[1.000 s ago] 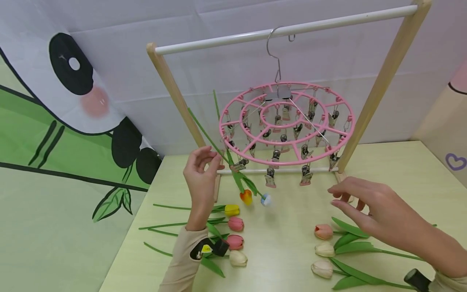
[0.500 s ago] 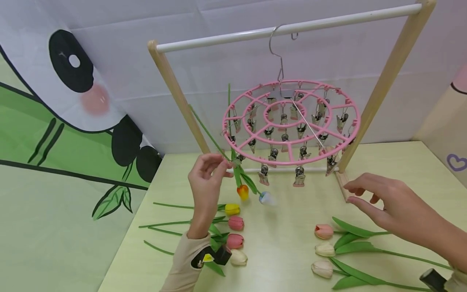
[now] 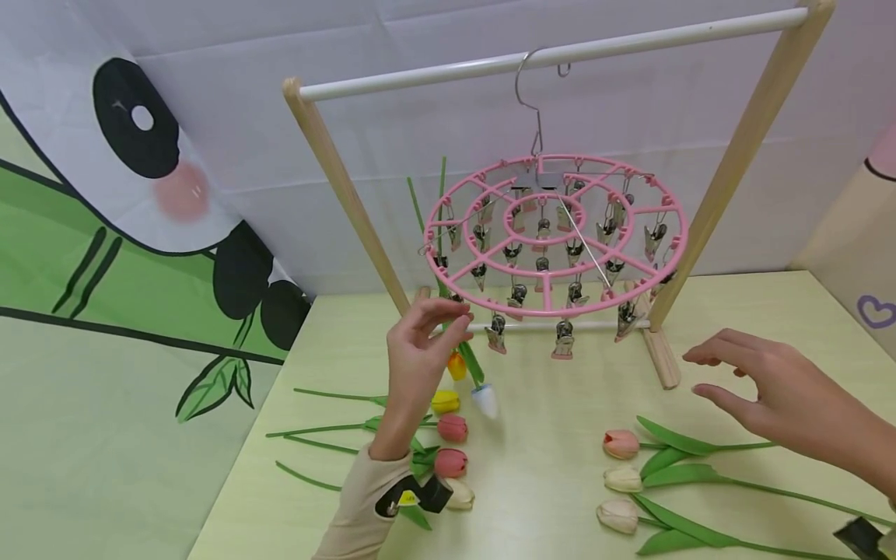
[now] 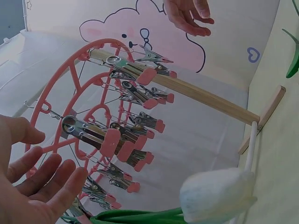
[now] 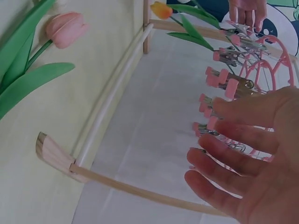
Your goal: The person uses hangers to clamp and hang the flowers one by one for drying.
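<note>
A pink round clip hanger [image 3: 553,313] with several metal clips [image 3: 563,341] hangs from a rack. Two tulips hang heads down at its left side: an orange-yellow tulip [image 3: 456,365] and a white-blue tulip [image 3: 484,400]. My left hand [image 3: 422,342] is beside the near left rim, partly covering the stems. In the left wrist view its fingers [image 4: 51,182] are spread and loosely bent, holding nothing, with the white tulip head [image 4: 217,195] close by. To the right of the hanger, my right hand [image 3: 770,385] hovers above the table, fingers relaxed and nothing in them.
The rack has a white top bar [image 3: 448,74] and wooden side posts [image 3: 742,155]. On the table's left lie several tulips, among them a yellow tulip [image 3: 446,401] and a pink tulip [image 3: 451,463]. Peach [image 3: 621,443] and cream tulips [image 3: 618,516] lie on the right.
My left hand has let go at the hanger's left edge and shifted right. The white-blue tulip has swung left and hangs more upright; the hanger has turned slightly. My right hand has drawn away rightward.
</note>
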Action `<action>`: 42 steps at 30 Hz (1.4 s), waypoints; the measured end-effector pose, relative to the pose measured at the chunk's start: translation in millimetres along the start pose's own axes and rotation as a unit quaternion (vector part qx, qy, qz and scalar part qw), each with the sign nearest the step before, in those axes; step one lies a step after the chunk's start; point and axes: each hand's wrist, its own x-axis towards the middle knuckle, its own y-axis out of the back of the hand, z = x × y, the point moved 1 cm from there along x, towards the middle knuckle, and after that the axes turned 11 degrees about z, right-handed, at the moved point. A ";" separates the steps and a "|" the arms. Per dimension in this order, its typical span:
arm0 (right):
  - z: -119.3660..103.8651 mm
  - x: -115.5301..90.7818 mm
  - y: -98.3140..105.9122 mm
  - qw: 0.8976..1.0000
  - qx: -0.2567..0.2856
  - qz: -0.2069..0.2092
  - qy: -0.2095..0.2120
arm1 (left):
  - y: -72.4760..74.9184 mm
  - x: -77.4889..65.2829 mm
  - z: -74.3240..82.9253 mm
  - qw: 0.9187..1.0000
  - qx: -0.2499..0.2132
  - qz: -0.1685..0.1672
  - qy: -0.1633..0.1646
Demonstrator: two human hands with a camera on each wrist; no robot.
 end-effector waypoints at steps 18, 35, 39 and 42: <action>34.7 -32.1 -10.1 0.997 -0.038 -0.063 -0.028 | -10.2 3.0 -4.4 0.993 0.012 -0.114 0.033; 66.7 -62.3 -21.9 0.984 -0.068 -0.146 -0.077 | -10.9 4.8 -3.0 0.992 0.027 -0.122 0.024; 75.5 -70.8 -25.1 0.983 -0.065 -0.152 -0.076 | -9.9 4.1 -2.8 0.991 0.024 -0.124 0.035; 80.5 -78.1 -27.8 0.983 -0.060 -0.157 -0.078 | -8.9 3.9 -0.9 0.991 0.025 -0.123 0.044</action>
